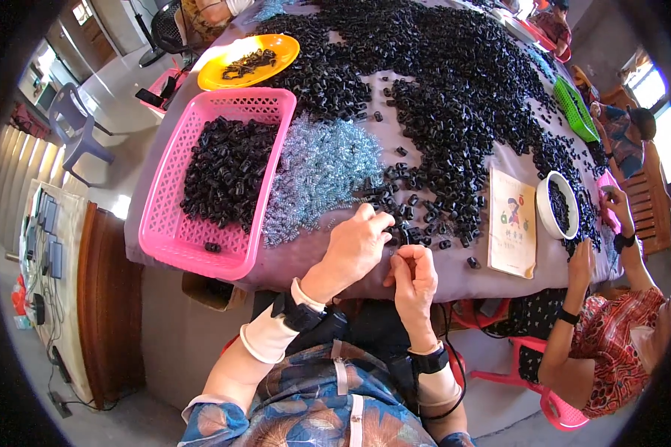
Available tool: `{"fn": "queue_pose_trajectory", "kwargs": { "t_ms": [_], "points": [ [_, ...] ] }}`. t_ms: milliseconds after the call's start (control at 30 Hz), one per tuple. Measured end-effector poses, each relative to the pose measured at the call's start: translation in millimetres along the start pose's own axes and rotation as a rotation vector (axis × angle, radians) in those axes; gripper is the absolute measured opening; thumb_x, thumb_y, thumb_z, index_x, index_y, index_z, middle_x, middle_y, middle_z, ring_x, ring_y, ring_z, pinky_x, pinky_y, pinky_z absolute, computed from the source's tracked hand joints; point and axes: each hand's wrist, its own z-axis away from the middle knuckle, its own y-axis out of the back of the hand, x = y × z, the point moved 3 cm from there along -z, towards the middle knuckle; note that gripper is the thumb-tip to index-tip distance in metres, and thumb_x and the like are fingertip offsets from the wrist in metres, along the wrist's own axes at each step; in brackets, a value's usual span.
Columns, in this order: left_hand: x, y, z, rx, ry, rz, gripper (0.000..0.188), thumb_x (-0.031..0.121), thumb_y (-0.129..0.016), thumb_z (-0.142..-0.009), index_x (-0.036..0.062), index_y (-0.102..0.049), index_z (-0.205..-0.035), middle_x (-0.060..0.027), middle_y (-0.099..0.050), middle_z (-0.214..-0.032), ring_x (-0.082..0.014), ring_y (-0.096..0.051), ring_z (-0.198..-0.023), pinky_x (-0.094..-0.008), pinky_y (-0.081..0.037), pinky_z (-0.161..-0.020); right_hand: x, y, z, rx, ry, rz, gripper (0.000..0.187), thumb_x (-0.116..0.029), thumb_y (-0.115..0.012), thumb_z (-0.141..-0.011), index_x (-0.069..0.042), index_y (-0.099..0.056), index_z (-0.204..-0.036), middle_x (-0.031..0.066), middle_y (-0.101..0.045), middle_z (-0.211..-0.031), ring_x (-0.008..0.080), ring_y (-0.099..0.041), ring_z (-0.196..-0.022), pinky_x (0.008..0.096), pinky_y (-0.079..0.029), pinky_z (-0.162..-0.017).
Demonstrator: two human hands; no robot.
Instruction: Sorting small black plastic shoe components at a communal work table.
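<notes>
The cloth-covered bench [443, 277] carries spread black plastic parts [455, 112], a pink basket [153, 216] holding more, and pale-blue springs [317, 175]. Near loose parts, my left hand [356, 244] and right hand [416, 281] pinch their fingers [382, 221] together; on what, I cannot tell.

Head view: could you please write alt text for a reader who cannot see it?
A person's left hand and right hand are close together at the edge of a cloth-covered table, beside small black parts and bluish, coil-like pieces. A pink basket of black parts stands at left; a booklet and white bowl lie right, near a co-worker's hands.
</notes>
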Motion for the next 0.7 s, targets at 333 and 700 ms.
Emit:
{"fn": "queue_pose_trajectory", "kwargs": {
  "t_ms": [333, 700],
  "points": [
    [-2, -5, 7, -0.04, 0.022, -0.099, 0.012, 0.007, -0.063, -0.079, 0.0083, -0.06, -0.09, -0.0111, -0.052, -0.089, -0.0327, -0.059, -0.079, -0.0402, -0.049, -0.067, -1, 1, -1, -0.021, 0.017, 0.054, 0.009, 0.005, -0.053, -0.087, -0.002, -0.052, -0.092, 0.0013, -0.053, -0.072, 0.0067, -0.051, -0.054, 0.0205, -0.043, -0.048],
    [-10, 4, 24, -0.034, 0.159, 0.493, 0.025, -0.005, -0.064, -0.08, -0.0002, -0.061, -0.104, -0.0021, -0.056, -0.086, -0.0083, -0.058, -0.076, -0.0217, -0.05, -0.066, -3, -1, -1, 0.021, -0.006, 0.03, 0.009, 0.002, -0.059, -0.086, -0.002, -0.056, -0.093, -0.0008, -0.054, -0.07, 0.0041, -0.051, -0.056, 0.0195, -0.045, -0.049]
  ]
}}
